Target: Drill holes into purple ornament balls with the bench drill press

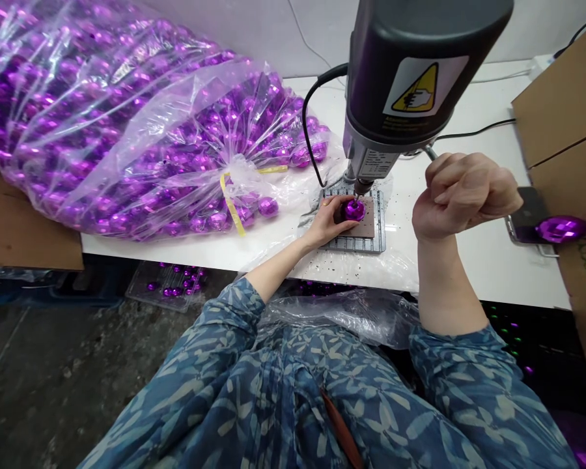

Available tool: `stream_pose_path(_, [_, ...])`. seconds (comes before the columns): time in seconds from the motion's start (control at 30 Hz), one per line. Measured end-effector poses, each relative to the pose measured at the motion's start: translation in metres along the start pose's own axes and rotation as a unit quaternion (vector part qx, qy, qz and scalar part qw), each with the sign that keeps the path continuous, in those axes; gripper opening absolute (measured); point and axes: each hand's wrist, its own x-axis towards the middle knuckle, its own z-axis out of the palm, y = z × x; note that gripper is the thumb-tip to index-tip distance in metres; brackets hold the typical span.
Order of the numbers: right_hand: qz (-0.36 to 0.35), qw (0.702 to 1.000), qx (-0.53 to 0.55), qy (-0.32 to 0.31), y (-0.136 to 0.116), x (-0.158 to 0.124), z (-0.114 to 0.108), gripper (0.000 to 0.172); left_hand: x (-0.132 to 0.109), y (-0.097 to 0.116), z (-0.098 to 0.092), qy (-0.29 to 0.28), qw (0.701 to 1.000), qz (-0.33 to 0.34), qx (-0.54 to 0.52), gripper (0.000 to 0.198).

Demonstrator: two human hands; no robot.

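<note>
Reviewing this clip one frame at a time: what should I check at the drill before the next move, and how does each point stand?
1. Left hand holding the purple bauble on the brown pad: ok.
2. Right hand closed on the drill lever: ok.
3. Drill spindle contact with the bauble: cannot tell, too small to see.
4. Wire rack surroundings free of debris: not ok, dark specks lie scattered nearby.

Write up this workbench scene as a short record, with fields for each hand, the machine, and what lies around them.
Left hand: holds a purple mirrored bauble against a brown pad
Right hand: closed in a fist at a metal lever
Machine: bench drill, dark head with a yellow warning label, its spindle directly above the bauble
Under the pad: metal grid rack
Beside: clear plastic bag of purple baubles, bound with yellow tape
Surface: white table, with dark specks near the rack
</note>
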Motion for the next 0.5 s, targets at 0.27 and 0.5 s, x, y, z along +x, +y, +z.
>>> stream_pose_path(0.27, [0.031,0.999,-0.024,-0.003,-0.004,-0.009,-0.005,0.064,0.001,0.001,0.0,0.006,1.0,0.004,-0.01,0.061])
stream_pose_path(0.5, [0.17,0.984,-0.044,-0.017,-0.029,0.062,0.04,0.073,0.001,0.0,0.001,0.008,0.999,-0.008,-0.043,0.062])
